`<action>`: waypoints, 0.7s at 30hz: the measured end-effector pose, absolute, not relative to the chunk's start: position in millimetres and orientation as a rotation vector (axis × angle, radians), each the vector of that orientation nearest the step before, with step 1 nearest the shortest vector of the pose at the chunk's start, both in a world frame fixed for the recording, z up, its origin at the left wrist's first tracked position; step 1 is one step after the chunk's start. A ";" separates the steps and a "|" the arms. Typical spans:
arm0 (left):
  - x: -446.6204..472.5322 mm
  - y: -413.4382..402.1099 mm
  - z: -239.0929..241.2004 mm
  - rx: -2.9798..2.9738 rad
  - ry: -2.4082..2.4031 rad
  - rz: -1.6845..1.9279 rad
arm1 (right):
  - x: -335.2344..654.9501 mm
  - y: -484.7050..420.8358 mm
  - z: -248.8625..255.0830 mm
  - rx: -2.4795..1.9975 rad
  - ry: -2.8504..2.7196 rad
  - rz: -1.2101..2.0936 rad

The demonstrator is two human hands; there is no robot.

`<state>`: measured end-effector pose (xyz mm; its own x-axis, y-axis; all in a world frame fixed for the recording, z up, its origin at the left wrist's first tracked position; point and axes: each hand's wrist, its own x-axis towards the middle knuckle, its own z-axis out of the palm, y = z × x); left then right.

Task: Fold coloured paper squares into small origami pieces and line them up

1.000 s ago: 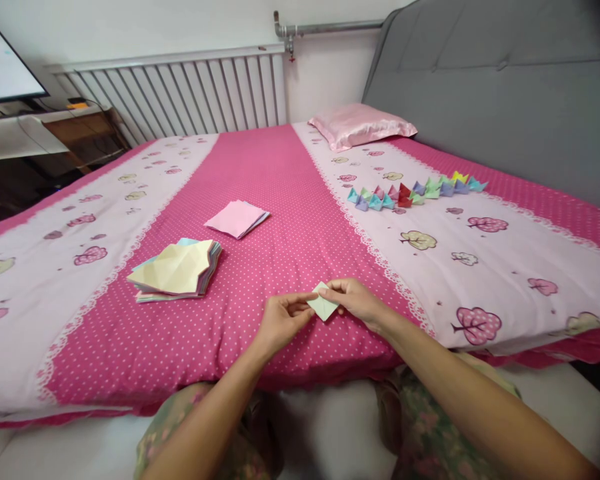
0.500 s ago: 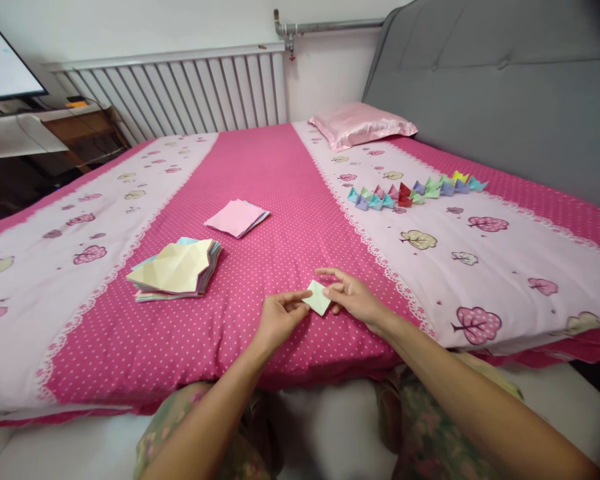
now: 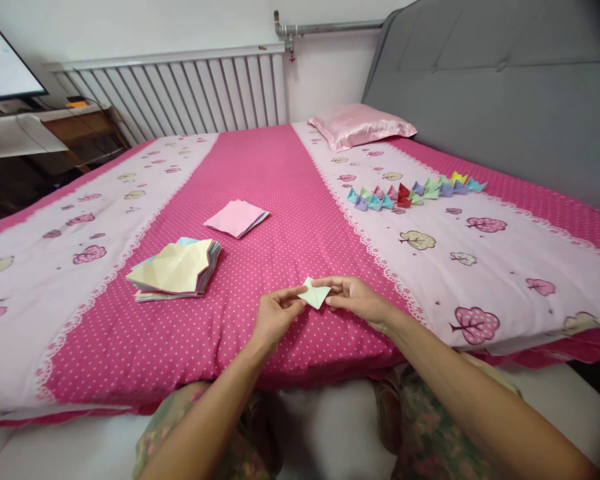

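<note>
Between my hands is a small pale green folded paper point(image 3: 315, 294), diamond-like with creases and a point at its top, just above the bed's front part. My left hand point(image 3: 279, 312) pinches its left corner between thumb and fingers. On the opposite side, my right hand point(image 3: 356, 300) grips the right corner, fingers behind and thumb in front. Left of my hands lies a thick stack of creased paper sheets point(image 3: 177, 268) with a pale yellow one on top. Farther back sits a smaller, flatter stack of paper point(image 3: 237, 218), topped by a pink sheet.
Several small folded paper pieces point(image 3: 403, 194) in many colours stand in rows on the bed's right side. A pink pillow point(image 3: 363, 125) rests at the back near the grey headboard point(image 3: 500, 87). The pink bedspread point(image 3: 260, 167) covers the bed. At far left is a monitor point(image 3: 7, 63).
The pale green paper has turned and its right side has spread outward. My right hand's fingers have moved from its front face to its right corner.
</note>
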<state>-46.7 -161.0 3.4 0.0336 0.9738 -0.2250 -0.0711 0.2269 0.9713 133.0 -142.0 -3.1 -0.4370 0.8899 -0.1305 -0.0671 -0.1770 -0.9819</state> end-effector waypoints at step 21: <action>-48.2 -163.0 4.4 1.065 1.286 1.067 | 132.1 -144.0 0.7 -0.985 -1.332 1.711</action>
<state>-48.2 -163.0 4.4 0.0054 0.9817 -0.1904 -0.0059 0.1905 0.9817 132.1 -144.0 0.7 -0.4296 0.8941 -0.1270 -0.0959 -0.1850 -0.9781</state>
